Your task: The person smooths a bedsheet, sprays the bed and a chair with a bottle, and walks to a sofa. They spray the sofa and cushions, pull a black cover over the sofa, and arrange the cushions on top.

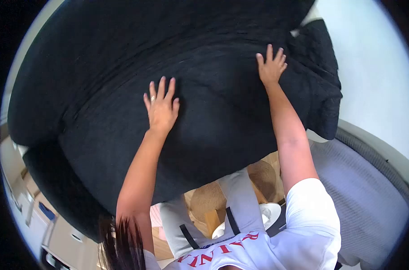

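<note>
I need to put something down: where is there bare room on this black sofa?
The seat is bare between the left hand and right hand, and from the left hand across to the left armrest. It is tighter between the right hand and right armrest.

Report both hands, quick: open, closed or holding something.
Left hand: open, fingers spread, palm down on the black fabric, holding nothing.
Right hand: open, fingers spread, also palm down on the fabric, holding nothing.
</note>
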Available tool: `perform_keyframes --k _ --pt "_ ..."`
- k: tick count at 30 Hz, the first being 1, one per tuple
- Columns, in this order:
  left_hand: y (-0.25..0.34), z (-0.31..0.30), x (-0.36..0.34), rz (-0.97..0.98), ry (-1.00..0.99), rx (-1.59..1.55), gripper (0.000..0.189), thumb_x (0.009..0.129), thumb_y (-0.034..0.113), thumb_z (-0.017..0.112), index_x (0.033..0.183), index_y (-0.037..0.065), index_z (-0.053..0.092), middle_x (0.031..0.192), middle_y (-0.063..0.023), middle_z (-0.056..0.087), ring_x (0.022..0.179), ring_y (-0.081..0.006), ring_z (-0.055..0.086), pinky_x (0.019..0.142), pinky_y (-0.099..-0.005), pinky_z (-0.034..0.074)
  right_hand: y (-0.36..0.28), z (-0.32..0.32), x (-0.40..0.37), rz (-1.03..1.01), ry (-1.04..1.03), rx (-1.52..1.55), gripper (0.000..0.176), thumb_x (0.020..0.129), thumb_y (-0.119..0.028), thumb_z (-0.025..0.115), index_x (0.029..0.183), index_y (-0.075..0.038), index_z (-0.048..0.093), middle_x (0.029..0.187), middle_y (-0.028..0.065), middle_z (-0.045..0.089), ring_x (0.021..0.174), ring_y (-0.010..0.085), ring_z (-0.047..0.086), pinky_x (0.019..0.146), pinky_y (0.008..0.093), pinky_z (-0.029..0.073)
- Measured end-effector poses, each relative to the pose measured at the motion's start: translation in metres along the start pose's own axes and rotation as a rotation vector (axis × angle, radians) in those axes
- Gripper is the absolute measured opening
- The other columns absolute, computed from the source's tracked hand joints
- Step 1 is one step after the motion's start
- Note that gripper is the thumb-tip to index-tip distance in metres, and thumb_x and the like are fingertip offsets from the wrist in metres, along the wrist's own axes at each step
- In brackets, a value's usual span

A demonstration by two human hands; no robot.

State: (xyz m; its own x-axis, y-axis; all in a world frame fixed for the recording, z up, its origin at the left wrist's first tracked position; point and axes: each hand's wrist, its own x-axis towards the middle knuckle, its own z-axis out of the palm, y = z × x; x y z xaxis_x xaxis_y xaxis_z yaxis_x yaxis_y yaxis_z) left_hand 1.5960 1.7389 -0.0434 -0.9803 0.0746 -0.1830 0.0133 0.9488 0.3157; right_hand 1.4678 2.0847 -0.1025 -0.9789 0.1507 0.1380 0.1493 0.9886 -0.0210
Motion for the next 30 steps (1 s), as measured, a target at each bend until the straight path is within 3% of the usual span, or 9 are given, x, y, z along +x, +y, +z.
perform_keyframes --k 6,12,13,15,19,21,25,28,30 --pt "0.228 0.044 0.165 0.437 0.154 -0.072 0.044 0.084 0.015 0.054 0.127 0.017 0.05 0.135 -0.008 0.042 0.125 -0.039 0.035 0.1 -0.0531 0.031 0.053 0.003 0.041 -0.052 -0.341 0.128 0.077 0.08 -0.059 0.048 0.143 -0.023 0.023 0.149 0.0177 0.012 0.136 0.0408 0.006 0.106 0.0594 0.003" --pt "0.371 -0.004 0.292 0.179 0.092 -0.612 0.07 0.074 0.014 0.07 0.134 0.001 0.036 0.114 -0.0221 0.055 0.089 -0.0312 0.06 0.08 -0.0347 0.047 0.13 -0.144 0.013 -0.146 0.067 1.009 0.026 0.078 -0.013 0.063 0.101 -0.001 0.062 0.111 0.0185 0.058 0.102 0.0325 0.056 0.089 0.0386 0.043" --pt "0.361 0.022 0.327 0.415 0.441 -0.466 0.075 0.074 0.012 0.071 0.136 -0.002 0.031 0.1 -0.02 0.06 0.074 -0.0283 0.06 0.072 -0.0327 0.049 0.155 -0.178 0.007 -0.131 0.153 0.933 0.019 0.078 -0.009 0.062 0.095 -0.002 0.064 0.1 0.0154 0.062 0.091 0.0292 0.06 0.083 0.0361 0.045" --pt "0.354 0.032 0.358 0.278 0.392 -0.741 0.074 0.075 0.008 0.07 0.136 -0.002 0.03 0.085 -0.013 0.06 0.062 -0.0208 0.057 0.061 -0.0303 0.048 0.217 -0.215 -0.011 0.081 0.381 0.734 0.008 0.081 -0.007 0.057 0.085 -0.004 0.063 0.088 0.011 0.061 0.081 0.0251 0.058 0.075 0.0339 0.045" --pt "0.372 -0.056 0.356 0.15 0.092 -1.146 0.061 0.081 -0.005 0.058 0.137 0.002 0.033 0.089 -0.0091 0.059 0.065 -0.0126 0.058 0.06 -0.0247 0.05 0.329 -0.196 -0.08 0.566 0.093 0.049 0.037 0.09 -0.033 0.054 0.102 0.002 0.053 0.095 0.0154 0.056 0.089 0.0299 0.053 0.082 0.0374 0.041" --pt "0.371 -0.069 0.377 0.144 0.079 -1.225 0.059 0.083 -0.005 0.055 0.137 0.003 0.033 0.095 -0.0106 0.058 0.071 -0.0139 0.061 0.064 -0.0255 0.051 0.326 -0.19 -0.071 0.82 -0.031 0.848 0.029 0.091 -0.028 0.053 0.092 0.001 0.053 0.085 0.0164 0.057 0.082 0.0305 0.054 0.077 0.0364 0.042" --pt "0.365 -0.052 0.382 0.146 0.05 -1.203 0.056 0.084 0.001 0.057 0.136 0.001 0.035 0.103 -0.0133 0.055 0.077 -0.0165 0.063 0.07 -0.027 0.052 0.335 -0.192 -0.014 0.607 0.324 0.561 0.022 0.089 -0.019 0.053 0.079 0.0 0.049 0.073 0.0162 0.055 0.07 0.0299 0.052 0.068 0.0377 0.041" --pt "0.352 -0.042 0.338 0.437 0.611 -0.429 0.055 0.082 0.008 0.062 0.131 -0.002 0.039 0.105 -0.0168 0.052 0.078 -0.0223 0.062 0.076 -0.0295 0.048 0.341 -0.202 -0.022 0.504 0.427 0.253 0.016 0.087 -0.013 0.056 0.079 -0.001 0.048 0.07 0.0123 0.052 0.066 0.0294 0.049 0.066 0.0377 0.041" --pt "0.324 -0.022 0.308 0.761 0.583 -0.263 0.039 0.079 0.002 0.059 0.117 0.003 0.056 0.098 -0.0138 0.058 0.087 -0.0258 0.06 0.075 -0.031 0.047 0.295 -0.214 -0.044 0.478 0.619 0.417 0.011 0.083 -0.006 0.058 0.079 -0.003 0.048 0.072 0.0095 0.049 0.068 0.0269 0.048 0.068 0.0377 0.041"
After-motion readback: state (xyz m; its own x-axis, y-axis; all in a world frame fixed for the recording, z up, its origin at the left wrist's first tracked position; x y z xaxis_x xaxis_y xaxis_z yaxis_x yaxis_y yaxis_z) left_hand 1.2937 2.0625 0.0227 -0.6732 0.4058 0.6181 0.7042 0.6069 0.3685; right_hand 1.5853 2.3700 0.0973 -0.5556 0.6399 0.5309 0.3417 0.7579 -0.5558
